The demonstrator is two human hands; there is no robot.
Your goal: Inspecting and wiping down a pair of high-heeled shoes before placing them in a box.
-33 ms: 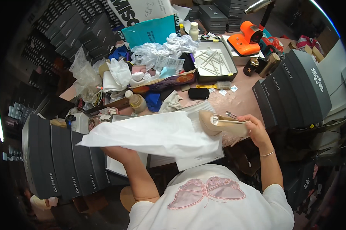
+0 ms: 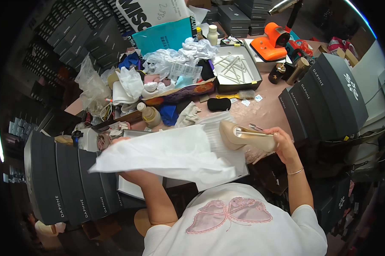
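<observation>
My right hand [image 2: 283, 143] closes around the heel end of a beige pump [image 2: 231, 135], its toe pointing left. A pale stick [image 2: 256, 133] runs lengthwise inside the shoe. Just behind the fingers a small pointed metal thing [image 2: 255, 127] shows; its kind is unclear. A long sheet of white tissue paper [image 2: 162, 151] stretches leftward from beside the toe. Under that sheet lies most of my left hand [image 2: 135, 175], with only a bit of finger past the far edge, so its grip is hidden. Below the paper, an open shoe box [image 2: 130, 187] shows in part.
Stacked dark shoe boxes stand at left [image 2: 73, 183] and right [image 2: 329, 98]. Farther back are a box of pale sticks [image 2: 255, 85], an orange device [image 2: 271, 45], a yellow-handled brush [image 2: 243, 94], a black oval pad [image 2: 219, 104], a squat bottle [image 2: 149, 115] and crumpled paper [image 2: 179, 57].
The tissue paper's left end has dropped slightly, and a bit of my left hand now shows past its far edge. The pump has shifted slightly left in view.
</observation>
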